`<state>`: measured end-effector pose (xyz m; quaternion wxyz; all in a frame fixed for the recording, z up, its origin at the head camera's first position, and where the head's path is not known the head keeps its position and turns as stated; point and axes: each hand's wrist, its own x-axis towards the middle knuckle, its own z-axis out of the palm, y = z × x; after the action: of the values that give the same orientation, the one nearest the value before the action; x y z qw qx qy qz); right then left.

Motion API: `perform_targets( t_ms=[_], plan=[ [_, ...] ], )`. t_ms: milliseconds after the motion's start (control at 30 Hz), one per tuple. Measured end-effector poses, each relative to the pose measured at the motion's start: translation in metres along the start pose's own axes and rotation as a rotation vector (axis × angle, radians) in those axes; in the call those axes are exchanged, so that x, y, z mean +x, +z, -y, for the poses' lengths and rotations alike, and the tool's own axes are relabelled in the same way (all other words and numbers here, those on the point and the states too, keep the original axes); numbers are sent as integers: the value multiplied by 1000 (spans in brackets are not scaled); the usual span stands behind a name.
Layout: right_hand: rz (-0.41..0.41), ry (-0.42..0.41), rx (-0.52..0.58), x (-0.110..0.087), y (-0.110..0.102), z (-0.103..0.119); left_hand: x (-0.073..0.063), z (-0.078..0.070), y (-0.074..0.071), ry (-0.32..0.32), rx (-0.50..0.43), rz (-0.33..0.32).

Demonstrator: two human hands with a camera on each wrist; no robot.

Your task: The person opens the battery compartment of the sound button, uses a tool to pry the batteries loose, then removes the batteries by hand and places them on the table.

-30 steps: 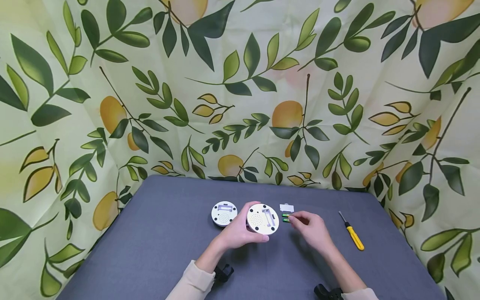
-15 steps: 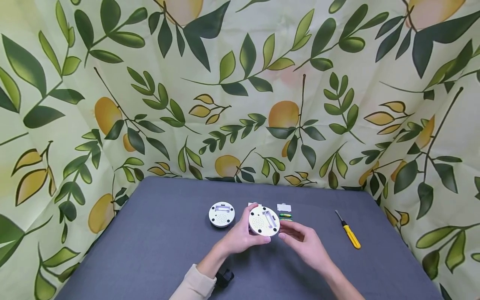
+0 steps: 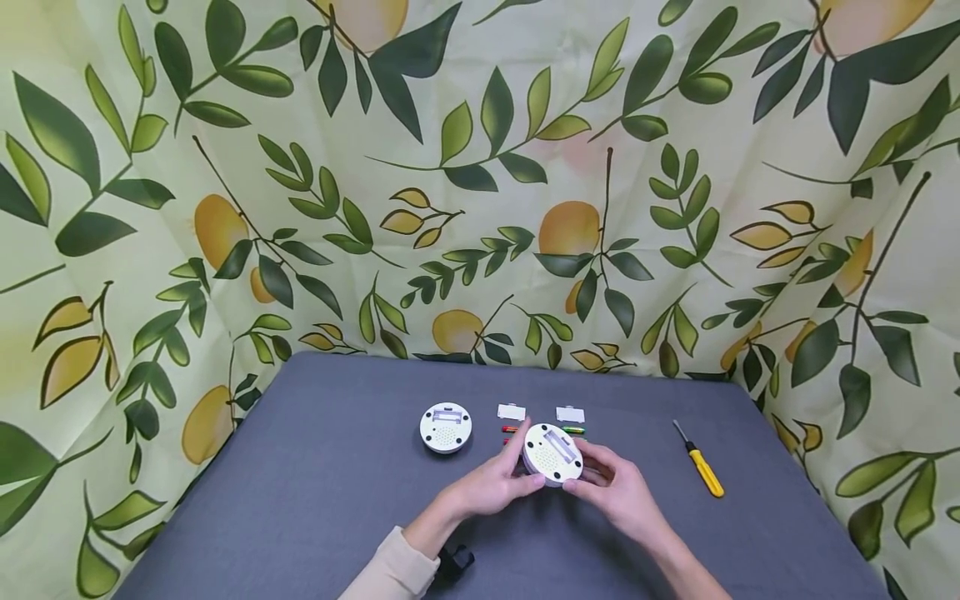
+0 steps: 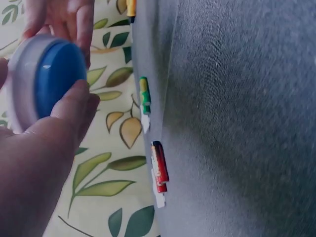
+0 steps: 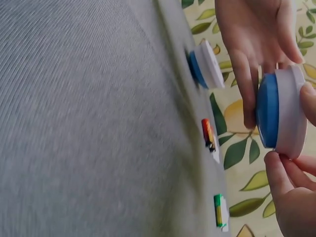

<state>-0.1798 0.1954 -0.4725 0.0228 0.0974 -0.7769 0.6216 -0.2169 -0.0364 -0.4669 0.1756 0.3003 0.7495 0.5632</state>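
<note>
My left hand (image 3: 491,483) grips the left side of a round white device (image 3: 552,455) with a blue domed face (image 4: 60,74). Its underside, showing speaker holes, dark feet and an uncovered battery slot, is turned up toward the head camera. On the opposite edge, my right hand (image 3: 622,492) holds the device between thumb and fingers. Behind it on the table lie red batteries (image 4: 159,165) and green batteries (image 4: 144,94), partly hidden by the hands in the head view. No battery shows in the slot.
A matching round device (image 3: 446,437) lies underside up at the left, its battery slot also uncovered. Two white battery covers, the left cover (image 3: 512,412) and right cover (image 3: 570,414), lie behind the batteries. A yellow-handled screwdriver (image 3: 703,468) rests at the right. Patterned cloth (image 3: 480,208) hangs behind the table.
My right hand has left the green batteries and taken hold of the device's right edge. The device has shifted right and down and turned slightly; the red batteries have come into view.
</note>
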Motion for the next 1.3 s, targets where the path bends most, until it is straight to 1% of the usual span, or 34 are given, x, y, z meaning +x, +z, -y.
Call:
perform_targets(
  t_ms=[67,167,267,400,533,700,833,933,1100,1200,1300],
  plan=[
    [13,-5,-4,1,-4,-3,1,0,0,-18,32,-17],
    [31,11,-15,4,-10,-6,3,2,2,-40,64,-60],
    [55,30,-23,5,-17,-9,9,4,5,-64,65,-118],
    [61,80,-29,5,-26,-13,19,3,12,-94,68,-188],
    [42,122,-61,5,-35,-17,30,4,21,-119,91,-208],
    [25,173,-95,5,-50,-22,45,6,34,-133,54,-191],
    [14,209,-110,5,-64,-26,57,3,43,-139,53,-188],
    [7,214,-114,6,-74,-29,66,0,51,-139,74,-224],
    [-12,197,-117,8,-87,-36,82,-1,65,-139,105,-299],
    [-18,174,-95,9,-94,-41,92,0,73,-134,133,-322],
    [-11,160,-63,10,-100,-46,100,3,79,-144,163,-339]
  ],
)
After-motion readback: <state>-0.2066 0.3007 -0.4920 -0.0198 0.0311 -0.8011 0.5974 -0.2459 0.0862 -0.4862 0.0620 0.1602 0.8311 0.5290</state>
